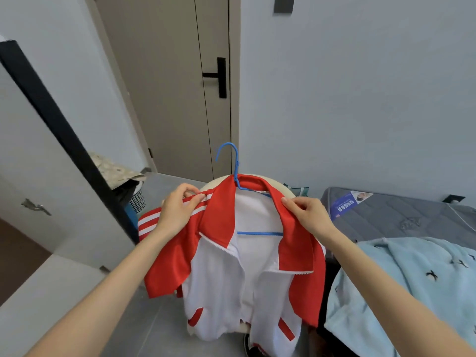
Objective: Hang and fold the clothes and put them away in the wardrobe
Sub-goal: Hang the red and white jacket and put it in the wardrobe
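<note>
A red and white zip jacket (219,284) lies open on a round cream stool (277,183), with a blue hanger (235,163) inside it. The hanger's hook sticks up past the collar and its crossbar shows in the open front. My left hand (177,207) pinches the striped left shoulder. My right hand (306,212) pinches the right side of the red collar. A light blue garment (412,284) with small dark marks lies on the bed at the right.
A grey mattress (391,212) with a blue label fills the right side. A white wardrobe door (33,140) with a black edge stands open at the left. Behind it are a basket (136,199) and a closed beige door (175,86). Grey floor lies below.
</note>
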Tool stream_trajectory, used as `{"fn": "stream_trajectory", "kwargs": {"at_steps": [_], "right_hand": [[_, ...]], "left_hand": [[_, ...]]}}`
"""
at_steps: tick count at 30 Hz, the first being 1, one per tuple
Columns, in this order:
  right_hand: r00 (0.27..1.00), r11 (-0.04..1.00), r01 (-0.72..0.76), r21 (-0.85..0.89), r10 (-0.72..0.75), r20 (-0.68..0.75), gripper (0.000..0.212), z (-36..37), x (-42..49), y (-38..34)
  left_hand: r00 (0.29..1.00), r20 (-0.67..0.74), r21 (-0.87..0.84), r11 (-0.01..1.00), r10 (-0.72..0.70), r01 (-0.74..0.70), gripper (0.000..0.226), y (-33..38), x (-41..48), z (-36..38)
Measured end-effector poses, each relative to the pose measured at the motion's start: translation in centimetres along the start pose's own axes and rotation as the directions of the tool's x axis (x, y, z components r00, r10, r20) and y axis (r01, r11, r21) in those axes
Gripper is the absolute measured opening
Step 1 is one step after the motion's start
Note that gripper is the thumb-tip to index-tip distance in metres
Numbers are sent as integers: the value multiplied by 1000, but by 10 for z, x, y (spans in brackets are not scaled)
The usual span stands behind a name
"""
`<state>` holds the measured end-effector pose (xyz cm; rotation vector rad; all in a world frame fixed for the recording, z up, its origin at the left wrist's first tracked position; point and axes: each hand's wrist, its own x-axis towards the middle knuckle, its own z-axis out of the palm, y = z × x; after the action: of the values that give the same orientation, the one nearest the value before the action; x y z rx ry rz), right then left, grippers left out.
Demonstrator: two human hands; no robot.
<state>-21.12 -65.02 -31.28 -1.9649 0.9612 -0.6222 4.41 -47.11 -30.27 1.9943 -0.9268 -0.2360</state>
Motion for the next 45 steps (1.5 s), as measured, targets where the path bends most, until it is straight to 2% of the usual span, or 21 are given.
{"fn": "stream_trajectory", "kwargs": {"at_steps": [2, 6, 12, 15, 17, 21, 23, 28, 31, 34, 39, 45], "right_hand": [[999, 999, -35, 16, 35, 11, 93, 5, 37, 23], [988, 989, -142, -37, 144, 53, 65, 18, 108, 63], [948, 949, -292, -119, 303, 95, 59, 45, 194, 120], [944, 942, -300, -149, 316, 95, 51, 63, 223, 141], [946, 944, -301, -132, 314, 84, 38, 73, 239, 151], [972, 967, -220, -129, 229, 61, 15, 92, 263, 167], [981, 976, -162, -147, 175, 80, 17, 99, 269, 174], [992, 929, 32, -369, 17, 127, 26, 114, 278, 191], [994, 866, 1, -500, 55, 97, 29, 121, 280, 190], [995, 843, -36, -536, 79, 57, 31, 127, 276, 186], [997, 845, -60, -532, 79, 13, 30, 129, 265, 179], [993, 824, -49, -564, 99, 59, 30, 129, 251, 170]], "left_hand": [[1000, 3, 20, 999, -26, 26, 8, -6, 31, 26], [995, 21, 68, 993, -96, 94, 9, -21, 93, 73], [975, 46, 155, 965, -219, 209, 15, -55, 165, 139], [959, 59, 170, 949, -278, 265, 15, -82, 191, 164], [952, 58, 165, 943, -302, 289, 12, -101, 204, 177], [957, 28, 183, 942, -290, 280, 9, -125, 224, 200], [968, 10, 204, 949, -250, 242, 12, -134, 229, 209], [979, -37, 282, 938, -202, 204, 14, -156, 229, 227], [979, -64, 359, 911, -192, 202, 17, -164, 227, 235], [983, -74, 410, 893, -170, 185, 20, -165, 225, 238], [980, -133, 366, 912, -146, 186, 17, -158, 216, 238], [991, -58, 300, 944, -123, 135, 27, -150, 203, 227]]}}
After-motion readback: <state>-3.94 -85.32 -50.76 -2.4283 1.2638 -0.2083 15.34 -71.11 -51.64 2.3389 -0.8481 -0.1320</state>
